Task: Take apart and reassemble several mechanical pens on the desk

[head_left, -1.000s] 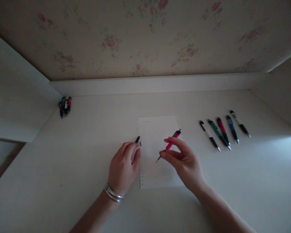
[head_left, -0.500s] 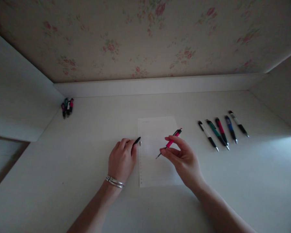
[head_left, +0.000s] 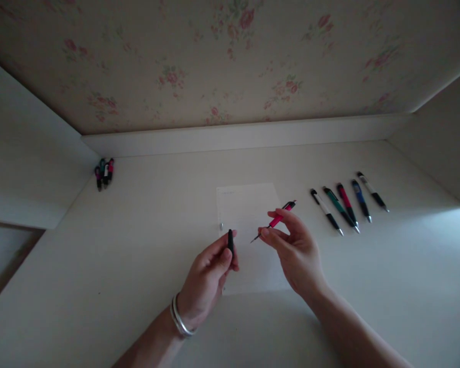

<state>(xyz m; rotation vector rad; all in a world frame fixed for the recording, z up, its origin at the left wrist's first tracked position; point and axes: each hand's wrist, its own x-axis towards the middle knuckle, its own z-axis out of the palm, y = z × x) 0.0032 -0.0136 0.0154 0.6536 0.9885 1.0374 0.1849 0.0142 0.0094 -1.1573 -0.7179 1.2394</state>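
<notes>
One black grip (head_left: 230, 242), now raised, left fingers (head_left: 224, 258) pinching, right fingers (head_left: 289, 218) pinching pink pen (head_left: 276, 221)

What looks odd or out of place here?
The right hand holds a pink pen with its refill bare, the left hand a black grip. A small metal piece lies at the edge of the paper. The pink pen looks taken apart, unlike the pens at right.

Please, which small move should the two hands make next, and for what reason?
Probably the left hand should bring its black piece toward the thin refill and line the two up. The refill sticks out bare from the pink pen part in the right hand, and the black piece, apart from it, looks like the matching lower barrel.
</notes>
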